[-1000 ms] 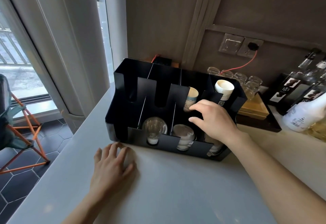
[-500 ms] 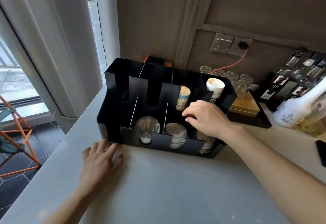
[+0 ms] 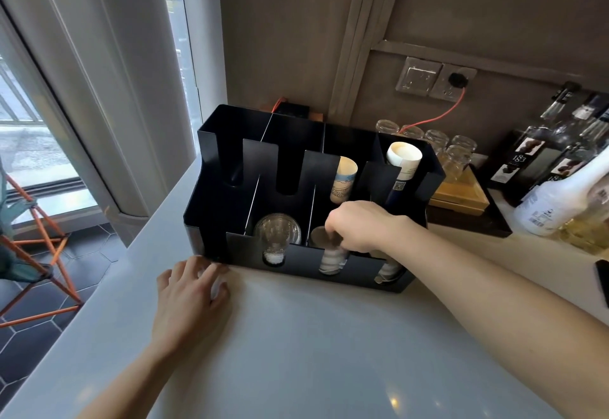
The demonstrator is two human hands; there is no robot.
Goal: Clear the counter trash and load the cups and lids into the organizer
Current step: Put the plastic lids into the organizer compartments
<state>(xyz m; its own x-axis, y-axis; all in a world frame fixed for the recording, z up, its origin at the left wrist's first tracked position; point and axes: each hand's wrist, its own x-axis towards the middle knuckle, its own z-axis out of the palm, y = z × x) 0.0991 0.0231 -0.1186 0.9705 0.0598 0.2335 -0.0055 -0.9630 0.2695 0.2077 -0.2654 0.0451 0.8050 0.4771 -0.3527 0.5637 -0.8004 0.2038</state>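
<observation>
A black organizer (image 3: 230, 168) stands on the pale counter (image 3: 329, 352) against the wall. Its front row holds clear dome lids (image 3: 276, 232) on the left, white lids (image 3: 329, 262) in the middle and more lids (image 3: 389, 270) on the right. Behind them stand a printed paper cup stack (image 3: 342, 181) and a white and blue cup stack (image 3: 403, 161). My right hand (image 3: 362, 227) reaches down into the middle front slot, its fingers curled on the top of the white lids. My left hand (image 3: 191, 300) lies flat on the counter, fingertips at the organizer's front left corner.
Glass jars (image 3: 458, 154) sit upside down on a wooden tray right of the organizer, with syrup bottles (image 3: 560, 197) beyond. A red cable runs from the wall socket (image 3: 458, 80). A dark object (image 3: 603, 281) lies at the right edge. The counter drops off on the left.
My right hand has dropped from above the right front slots down and left into the middle front slot, onto the white lids. The left hand stays flat on the counter.
</observation>
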